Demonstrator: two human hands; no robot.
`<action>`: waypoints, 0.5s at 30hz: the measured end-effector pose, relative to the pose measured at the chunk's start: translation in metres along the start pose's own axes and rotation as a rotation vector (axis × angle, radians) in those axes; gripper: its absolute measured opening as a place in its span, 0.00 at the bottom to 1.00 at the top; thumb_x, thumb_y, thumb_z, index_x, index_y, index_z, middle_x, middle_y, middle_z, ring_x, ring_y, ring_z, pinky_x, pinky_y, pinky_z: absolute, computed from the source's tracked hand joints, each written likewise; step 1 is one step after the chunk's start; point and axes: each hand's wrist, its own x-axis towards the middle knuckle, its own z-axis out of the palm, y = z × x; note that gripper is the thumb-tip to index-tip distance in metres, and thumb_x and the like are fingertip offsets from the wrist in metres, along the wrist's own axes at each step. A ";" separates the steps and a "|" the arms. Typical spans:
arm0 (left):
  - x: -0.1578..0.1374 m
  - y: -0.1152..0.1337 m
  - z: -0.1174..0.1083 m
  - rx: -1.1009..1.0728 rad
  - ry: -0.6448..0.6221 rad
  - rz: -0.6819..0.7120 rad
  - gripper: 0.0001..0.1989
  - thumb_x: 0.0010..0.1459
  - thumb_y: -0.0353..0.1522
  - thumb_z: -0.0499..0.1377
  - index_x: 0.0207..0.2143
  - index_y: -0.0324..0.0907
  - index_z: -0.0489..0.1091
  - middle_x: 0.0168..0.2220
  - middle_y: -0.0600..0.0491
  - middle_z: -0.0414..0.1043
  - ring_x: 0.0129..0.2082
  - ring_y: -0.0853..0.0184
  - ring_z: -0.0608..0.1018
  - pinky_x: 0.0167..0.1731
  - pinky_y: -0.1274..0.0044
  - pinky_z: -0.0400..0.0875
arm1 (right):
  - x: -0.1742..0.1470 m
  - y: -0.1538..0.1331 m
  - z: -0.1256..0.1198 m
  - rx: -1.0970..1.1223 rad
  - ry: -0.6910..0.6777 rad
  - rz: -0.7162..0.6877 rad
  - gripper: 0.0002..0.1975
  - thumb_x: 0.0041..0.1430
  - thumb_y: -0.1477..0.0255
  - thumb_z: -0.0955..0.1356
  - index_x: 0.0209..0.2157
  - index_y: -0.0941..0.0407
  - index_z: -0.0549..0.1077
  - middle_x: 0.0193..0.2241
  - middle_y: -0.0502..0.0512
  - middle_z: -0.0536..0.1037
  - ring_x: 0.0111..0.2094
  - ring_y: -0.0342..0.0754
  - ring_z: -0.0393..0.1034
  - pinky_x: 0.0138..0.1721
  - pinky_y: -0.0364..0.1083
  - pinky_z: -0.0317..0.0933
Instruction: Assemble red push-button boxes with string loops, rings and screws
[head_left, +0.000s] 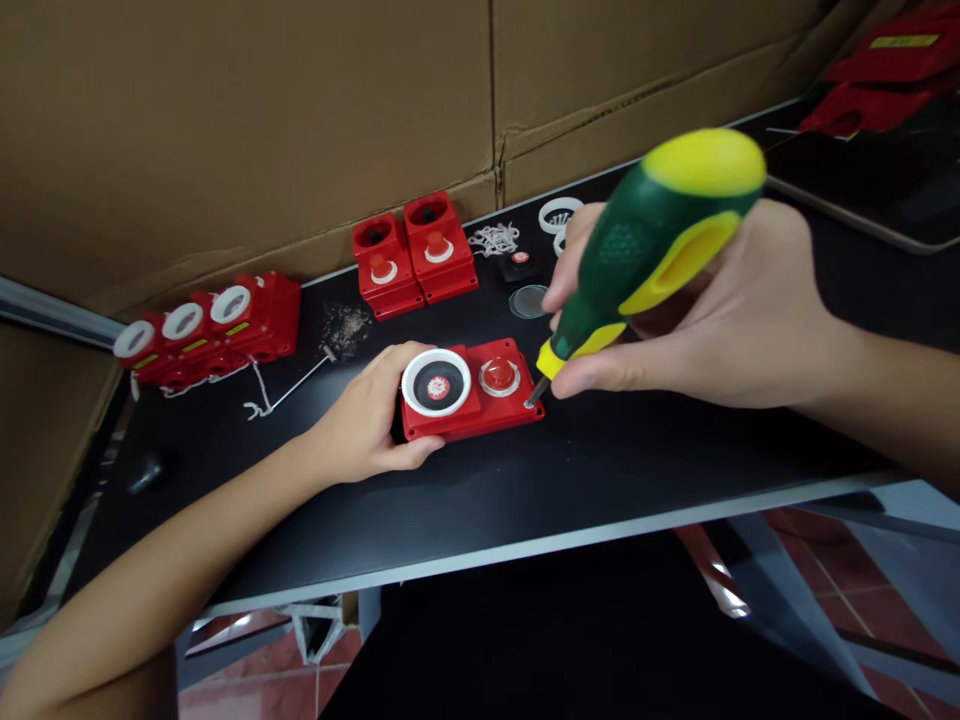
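Observation:
A red alarm-like box with a white ring, a black centre and a red domed lamp lies on the black table. My left hand grips its left end, thumb on the near side and fingers on the far side. In my right hand is a green and yellow screwdriver, held tilted. Its tip touches a screw at the box's near right corner. The handle hides part of my right fingers.
Two red boxes stand at the back, beside white cords, a clear disc and white rings. More red units with white rings and a thin metal rod lie left. Cardboard lines the back.

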 end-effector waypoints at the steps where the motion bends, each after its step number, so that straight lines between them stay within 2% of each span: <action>1: 0.000 0.000 0.000 0.002 0.001 0.003 0.37 0.76 0.57 0.61 0.72 0.43 0.61 0.59 0.39 0.77 0.54 0.50 0.84 0.54 0.61 0.83 | 0.000 -0.002 0.001 0.031 0.016 0.037 0.23 0.48 0.66 0.90 0.38 0.54 0.80 0.38 0.50 0.82 0.30 0.41 0.75 0.28 0.44 0.73; 5: 0.000 0.000 -0.001 -0.010 0.001 0.008 0.37 0.75 0.57 0.62 0.72 0.43 0.60 0.59 0.39 0.77 0.54 0.49 0.84 0.55 0.60 0.83 | -0.002 -0.009 0.004 0.118 -0.026 0.104 0.17 0.58 0.74 0.85 0.43 0.54 0.79 0.43 0.48 0.85 0.23 0.34 0.71 0.23 0.41 0.68; 7: -0.001 0.000 -0.001 -0.022 0.007 0.012 0.38 0.75 0.56 0.63 0.73 0.43 0.60 0.60 0.39 0.78 0.54 0.48 0.84 0.55 0.60 0.83 | -0.003 -0.011 0.005 0.133 -0.082 0.078 0.15 0.61 0.77 0.82 0.45 0.54 0.79 0.44 0.49 0.87 0.26 0.36 0.76 0.24 0.40 0.68; 9: 0.000 0.000 -0.001 -0.022 0.014 0.015 0.37 0.75 0.56 0.63 0.73 0.44 0.59 0.60 0.39 0.78 0.54 0.49 0.85 0.55 0.60 0.83 | -0.003 -0.012 0.004 0.110 -0.111 0.055 0.15 0.62 0.78 0.80 0.47 0.53 0.79 0.43 0.50 0.88 0.34 0.42 0.83 0.29 0.41 0.72; 11: 0.000 0.000 0.000 -0.010 0.016 0.013 0.37 0.76 0.57 0.62 0.73 0.44 0.59 0.60 0.40 0.78 0.54 0.49 0.85 0.55 0.61 0.83 | -0.002 -0.013 0.001 0.065 -0.125 0.031 0.15 0.62 0.78 0.79 0.47 0.52 0.80 0.40 0.51 0.87 0.40 0.46 0.84 0.35 0.43 0.76; 15: 0.001 0.002 0.000 0.001 0.013 0.006 0.38 0.76 0.58 0.60 0.73 0.44 0.59 0.60 0.39 0.77 0.55 0.49 0.84 0.56 0.60 0.83 | 0.002 -0.014 -0.008 0.019 -0.227 -0.018 0.11 0.63 0.79 0.76 0.46 0.52 0.80 0.37 0.51 0.84 0.37 0.45 0.82 0.39 0.44 0.78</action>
